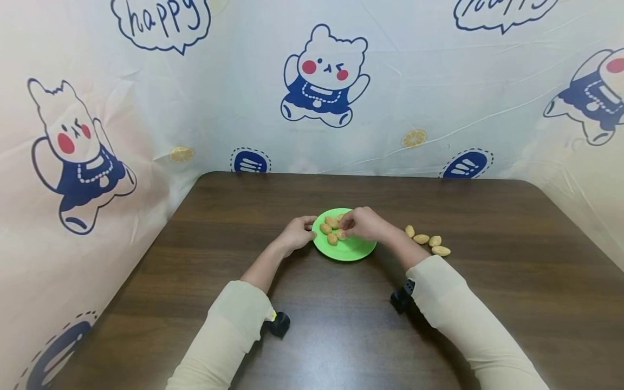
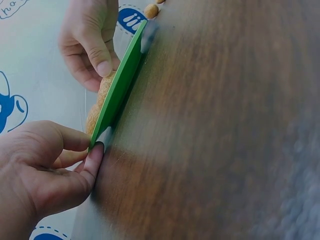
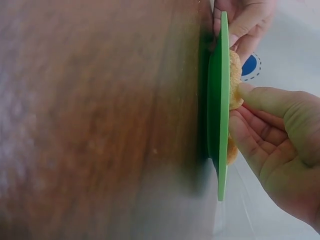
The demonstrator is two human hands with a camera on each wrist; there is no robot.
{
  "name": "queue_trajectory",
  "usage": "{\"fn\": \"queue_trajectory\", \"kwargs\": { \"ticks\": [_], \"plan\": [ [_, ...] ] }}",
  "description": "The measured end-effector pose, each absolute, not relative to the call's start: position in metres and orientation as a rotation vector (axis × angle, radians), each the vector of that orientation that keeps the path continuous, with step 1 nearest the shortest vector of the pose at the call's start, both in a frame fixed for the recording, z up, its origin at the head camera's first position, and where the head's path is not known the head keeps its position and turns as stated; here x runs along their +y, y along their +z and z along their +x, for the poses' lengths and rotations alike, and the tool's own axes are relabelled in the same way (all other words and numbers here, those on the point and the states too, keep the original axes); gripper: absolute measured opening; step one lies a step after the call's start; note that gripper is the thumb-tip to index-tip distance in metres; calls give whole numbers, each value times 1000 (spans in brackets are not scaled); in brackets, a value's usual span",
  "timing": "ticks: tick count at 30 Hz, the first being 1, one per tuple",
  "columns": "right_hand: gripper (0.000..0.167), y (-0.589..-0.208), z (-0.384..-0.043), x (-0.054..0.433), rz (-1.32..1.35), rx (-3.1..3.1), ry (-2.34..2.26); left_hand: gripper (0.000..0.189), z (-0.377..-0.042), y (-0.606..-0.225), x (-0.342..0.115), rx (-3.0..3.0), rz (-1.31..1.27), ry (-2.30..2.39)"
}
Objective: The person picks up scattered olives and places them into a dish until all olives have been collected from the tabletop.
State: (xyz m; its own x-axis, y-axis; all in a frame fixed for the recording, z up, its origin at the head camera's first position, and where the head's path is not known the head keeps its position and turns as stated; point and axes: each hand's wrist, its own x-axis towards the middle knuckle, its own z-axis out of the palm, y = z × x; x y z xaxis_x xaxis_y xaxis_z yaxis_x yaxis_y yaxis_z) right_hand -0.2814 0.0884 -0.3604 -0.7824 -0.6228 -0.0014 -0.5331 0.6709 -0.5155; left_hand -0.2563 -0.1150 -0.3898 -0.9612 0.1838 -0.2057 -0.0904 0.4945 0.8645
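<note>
Presently, left hand [image 1: 296,234] grips the green plate [image 1: 352,251] by its rim. Right hand [image 1: 365,223] (fingers curled) pinches a tan nut [image 3: 235,100].

The green plate [image 1: 352,251] looks like smooth plastic. The nuts [image 1: 332,222] look rough and bumpy. The desk [image 1: 336,346] looks like wood, shiny on its near side. The sleeves [image 1: 219,330] are matt cloth.
</note>
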Motion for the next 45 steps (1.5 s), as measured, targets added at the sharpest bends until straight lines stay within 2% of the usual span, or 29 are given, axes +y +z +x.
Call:
{"fn": "queue_trajectory", "kwargs": {
  "ticks": [27, 45],
  "plan": [
    [22, -356, -277, 128, -837, 2721, -792, 53, -256, -388, -113, 2474, 83, 1435],
    [25, -354, -279, 173, -613, 2732, -854, 53, -256, -389, -114, 2485, 89, 1436]
  ]
}}
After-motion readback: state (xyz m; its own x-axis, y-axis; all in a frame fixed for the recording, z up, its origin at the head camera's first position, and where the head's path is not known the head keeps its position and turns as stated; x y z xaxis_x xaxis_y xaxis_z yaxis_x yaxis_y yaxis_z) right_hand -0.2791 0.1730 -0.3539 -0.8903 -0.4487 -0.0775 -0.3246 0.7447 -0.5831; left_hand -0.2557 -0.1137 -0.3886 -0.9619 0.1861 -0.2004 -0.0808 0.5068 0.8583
